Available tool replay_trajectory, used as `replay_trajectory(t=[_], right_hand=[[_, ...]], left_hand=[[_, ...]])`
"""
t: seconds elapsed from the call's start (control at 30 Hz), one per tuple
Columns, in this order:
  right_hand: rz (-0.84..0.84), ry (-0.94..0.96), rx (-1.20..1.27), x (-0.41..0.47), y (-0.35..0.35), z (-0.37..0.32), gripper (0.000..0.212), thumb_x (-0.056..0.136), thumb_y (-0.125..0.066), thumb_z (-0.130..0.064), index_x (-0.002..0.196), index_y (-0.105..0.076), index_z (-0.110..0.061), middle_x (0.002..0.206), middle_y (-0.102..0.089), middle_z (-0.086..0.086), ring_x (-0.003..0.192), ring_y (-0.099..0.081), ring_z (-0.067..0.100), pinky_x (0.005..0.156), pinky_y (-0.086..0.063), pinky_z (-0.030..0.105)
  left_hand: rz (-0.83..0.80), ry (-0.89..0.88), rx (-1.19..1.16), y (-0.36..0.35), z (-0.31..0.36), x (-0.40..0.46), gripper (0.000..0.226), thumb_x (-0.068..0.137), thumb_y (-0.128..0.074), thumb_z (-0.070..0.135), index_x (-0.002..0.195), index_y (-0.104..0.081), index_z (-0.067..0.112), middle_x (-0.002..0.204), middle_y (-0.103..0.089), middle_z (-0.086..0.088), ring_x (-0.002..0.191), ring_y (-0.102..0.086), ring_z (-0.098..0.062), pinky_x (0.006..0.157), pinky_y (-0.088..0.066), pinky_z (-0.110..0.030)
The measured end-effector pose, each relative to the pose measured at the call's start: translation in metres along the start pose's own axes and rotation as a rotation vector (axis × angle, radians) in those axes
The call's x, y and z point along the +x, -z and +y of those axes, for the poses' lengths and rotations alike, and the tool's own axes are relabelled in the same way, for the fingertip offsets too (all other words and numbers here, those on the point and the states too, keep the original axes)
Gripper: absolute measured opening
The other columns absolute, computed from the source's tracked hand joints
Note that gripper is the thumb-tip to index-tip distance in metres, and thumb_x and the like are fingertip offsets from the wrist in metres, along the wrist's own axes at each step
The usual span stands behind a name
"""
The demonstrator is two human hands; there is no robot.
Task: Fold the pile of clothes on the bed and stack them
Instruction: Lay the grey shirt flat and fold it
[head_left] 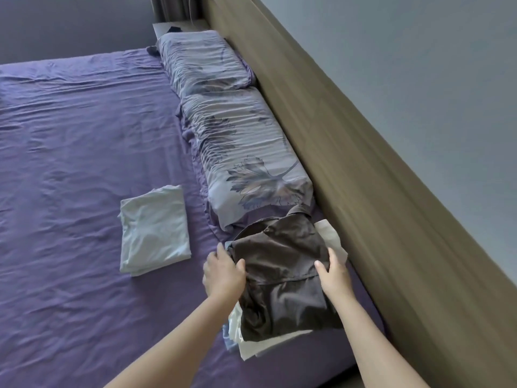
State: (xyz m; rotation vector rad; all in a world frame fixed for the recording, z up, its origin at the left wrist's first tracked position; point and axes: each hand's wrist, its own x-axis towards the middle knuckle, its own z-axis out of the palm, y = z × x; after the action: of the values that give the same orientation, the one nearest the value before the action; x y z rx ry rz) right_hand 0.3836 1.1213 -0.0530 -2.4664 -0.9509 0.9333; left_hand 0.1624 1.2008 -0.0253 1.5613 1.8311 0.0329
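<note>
A folded dark brown garment (282, 273) lies on top of a stack of white and pale blue folded clothes (251, 345) near the bed's right edge. My left hand (223, 273) grips the brown garment's left side, thumb on top. On its right side my right hand (334, 273) holds it the same way. A separate folded white garment (154, 231) rests flat on the purple sheet (70, 163) to the left of the stack.
Two pillows in pale floral covers (237, 130) lie in a row along the wooden headboard (363, 169) just beyond the stack. A dark item (174, 29) sits on the white bedside surface at the far end. The wall is at right.
</note>
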Motion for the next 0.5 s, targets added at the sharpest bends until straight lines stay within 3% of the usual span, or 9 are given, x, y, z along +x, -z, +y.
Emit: replay_trajectory(t=[0.07, 0.13, 0.17, 0.23, 0.3, 0.5], right_hand=[[0.146, 0.151, -0.263, -0.006, -0.007, -0.004, 0.062, 0.096, -0.048, -0.039, 0.149, -0.025, -0.016, 0.153, -0.028, 0.011, 0.141, -0.023, 0.029, 0.111, -0.025, 0.04], [0.155, 0.32, -0.411, -0.01, -0.015, -0.011, 0.063, 0.095, -0.039, -0.053, 0.15, -0.023, -0.025, 0.158, -0.017, 0.007, 0.146, -0.007, 0.026, 0.115, -0.012, 0.045], [0.105, 0.389, -0.472, -0.011, -0.021, -0.015, 0.064, 0.093, -0.028, -0.061, 0.15, -0.019, -0.032, 0.159, -0.011, 0.005, 0.147, 0.001, 0.025, 0.115, -0.005, 0.047], [0.014, 0.459, -0.578, -0.01, -0.034, -0.014, 0.073, 0.084, -0.004, -0.073, 0.149, -0.009, -0.04, 0.16, 0.0, 0.002, 0.146, 0.013, 0.025, 0.114, 0.006, 0.051], [-0.009, 0.428, -0.618, -0.003, -0.043, -0.004, 0.08, 0.076, 0.009, -0.078, 0.148, -0.001, -0.043, 0.16, 0.008, 0.003, 0.144, 0.021, 0.025, 0.113, 0.009, 0.054], [-0.031, 0.398, -0.665, 0.016, -0.067, 0.023, 0.075, 0.077, 0.009, -0.08, 0.143, 0.013, -0.044, 0.159, 0.01, 0.004, 0.143, 0.022, 0.024, 0.114, 0.004, 0.057]], left_hand=[[0.14, -0.364, 0.224, -0.004, 0.005, -0.006, 0.064, 0.097, -0.041, 0.044, 0.151, -0.015, 0.021, 0.156, -0.02, -0.003, 0.144, -0.015, -0.022, 0.117, -0.014, -0.037], [0.084, -0.652, 0.38, -0.015, 0.012, -0.013, 0.064, 0.096, -0.033, 0.053, 0.152, -0.012, 0.03, 0.16, -0.008, 0.003, 0.148, 0.002, -0.019, 0.119, 0.004, -0.038], [0.032, -0.703, 0.438, -0.022, 0.013, -0.015, 0.068, 0.093, -0.029, 0.061, 0.152, -0.011, 0.032, 0.161, -0.001, 0.004, 0.147, 0.011, -0.02, 0.117, 0.012, -0.041], [-0.06, -0.687, 0.504, -0.036, 0.01, -0.016, 0.082, 0.084, -0.019, 0.077, 0.152, -0.004, 0.033, 0.157, 0.015, 0.003, 0.143, 0.025, -0.022, 0.113, 0.022, -0.046], [-0.108, -0.656, 0.55, -0.048, -0.001, -0.013, 0.098, 0.073, -0.012, 0.087, 0.151, 0.006, 0.031, 0.153, 0.027, -0.001, 0.138, 0.035, -0.022, 0.111, 0.025, -0.049], [-0.199, -0.639, 0.659, -0.071, -0.045, 0.005, 0.116, 0.058, -0.008, 0.098, 0.144, 0.024, 0.027, 0.151, 0.034, -0.008, 0.133, 0.044, -0.018, 0.109, 0.024, -0.055]])
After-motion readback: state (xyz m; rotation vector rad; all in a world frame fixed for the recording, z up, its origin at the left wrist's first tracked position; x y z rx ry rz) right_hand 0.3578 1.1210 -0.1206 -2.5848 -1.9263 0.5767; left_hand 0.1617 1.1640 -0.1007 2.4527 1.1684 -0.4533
